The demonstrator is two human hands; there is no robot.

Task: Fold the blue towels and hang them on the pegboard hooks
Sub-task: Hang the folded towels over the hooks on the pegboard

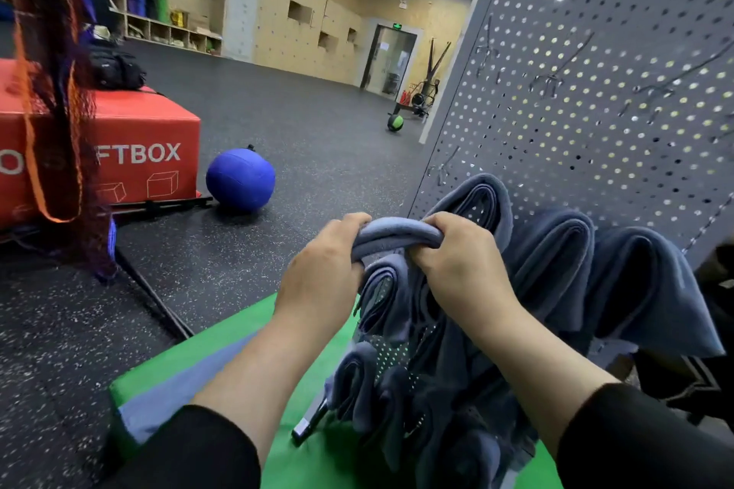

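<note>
While your left hand (321, 270) and right hand (456, 254) both clench a folded blue towel (397, 236), its long axis runs sideways between your fists, just in front of the grey pegboard (595, 91). More folded towels (556, 262) hang draped on the board beside it, above a green mat (238, 329).

The hooks (550, 81) on the pegboard (619, 52) at upper right are smeared by blur, their shapes unclear. Hanging towels (556, 250) cover whatever holds them up. The folded towel (397, 236) hides the fingertips of both the left hand (321, 270) and the right hand (456, 254). At left, the red box (151, 131) has its lettering partly hidden by dangling netting (59, 91).
</note>
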